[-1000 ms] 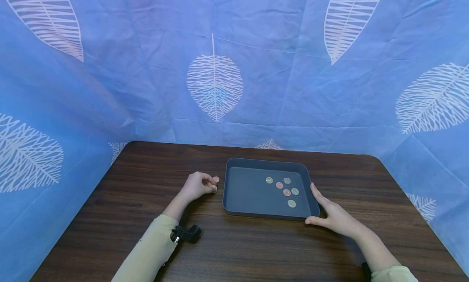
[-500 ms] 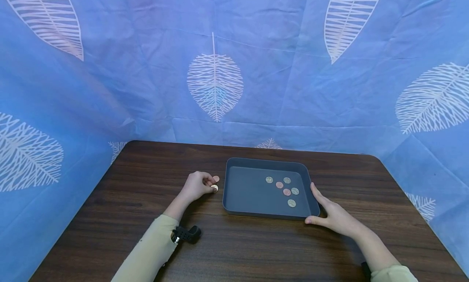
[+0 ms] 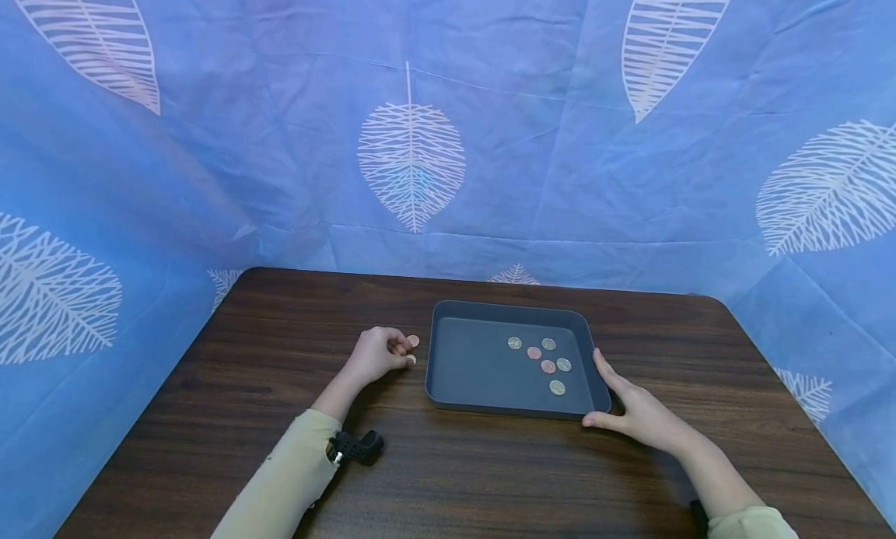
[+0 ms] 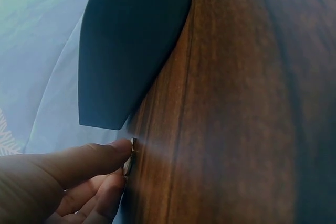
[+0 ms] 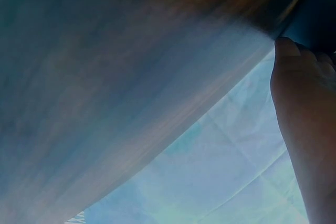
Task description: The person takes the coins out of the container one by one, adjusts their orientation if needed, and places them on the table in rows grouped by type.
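At the table's middle left, my left hand (image 3: 378, 355) pinches a coin (image 3: 411, 360) between thumb and fingertips. The left wrist view shows this coin (image 4: 129, 160) almost edge-on, thumb on one side and a finger on the other. A copper-coloured coin (image 3: 414, 341) shows just beyond the curled fingers. To the right lies a shallow dark grey tray (image 3: 469, 368). Several coins are spread over its right half, silvery ones (image 3: 557, 387) and coppery ones (image 3: 548, 366). My right hand (image 3: 633, 411) holds the tray's near right corner, thumb at the front wall, fingers along the right side.
The dark wood-grain table (image 3: 448, 477) has rounded far corners. Behind and beside it hangs a blue cloth (image 3: 294, 173) with white leaf prints. A black strap (image 3: 357, 447) sits on my left sleeve and sticks out over the table.
The coin between my left fingertips has tilted slightly, its bright face now showing less than half a second ago. The right hand and the tray stay in place.
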### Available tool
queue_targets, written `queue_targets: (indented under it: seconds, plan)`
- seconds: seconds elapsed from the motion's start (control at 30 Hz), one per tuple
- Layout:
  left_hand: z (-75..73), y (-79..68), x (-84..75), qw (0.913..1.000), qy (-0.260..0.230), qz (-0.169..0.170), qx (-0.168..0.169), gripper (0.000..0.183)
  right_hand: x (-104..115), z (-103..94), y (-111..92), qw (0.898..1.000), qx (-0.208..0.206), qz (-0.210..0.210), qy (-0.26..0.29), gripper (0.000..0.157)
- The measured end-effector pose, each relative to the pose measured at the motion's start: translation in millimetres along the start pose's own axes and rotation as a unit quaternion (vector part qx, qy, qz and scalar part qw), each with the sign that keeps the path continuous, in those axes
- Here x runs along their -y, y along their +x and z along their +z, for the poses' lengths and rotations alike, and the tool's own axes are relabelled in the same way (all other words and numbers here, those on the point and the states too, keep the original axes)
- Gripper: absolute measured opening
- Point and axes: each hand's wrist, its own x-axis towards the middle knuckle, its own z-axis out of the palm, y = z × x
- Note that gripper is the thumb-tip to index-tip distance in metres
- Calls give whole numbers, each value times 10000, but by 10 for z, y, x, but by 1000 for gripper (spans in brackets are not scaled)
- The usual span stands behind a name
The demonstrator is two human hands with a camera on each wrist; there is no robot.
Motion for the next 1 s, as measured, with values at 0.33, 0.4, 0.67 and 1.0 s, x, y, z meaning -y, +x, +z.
queue_targets:
  seconds: [0.33, 0.4, 0.67, 1.0]
  plan:
    - [-87, 30, -33, 9994, -287, 4, -184, 12, 12, -4, 0, 10000, 25, 23, 25, 109]
    - [-109, 42, -40, 9984, -499, -24, -270, 12, 12, -3, -4, 10000, 24, 13, 22, 109]
    - [-180, 99, -184, 9604, -2748, -422, -198, 27, 11, -10, -7, 10000, 15, 17, 17, 109]
    - [4, 201, -439, 9564, -2904, -264, 157, 21, -8, 6, -2, 10000, 12, 9, 31, 110]
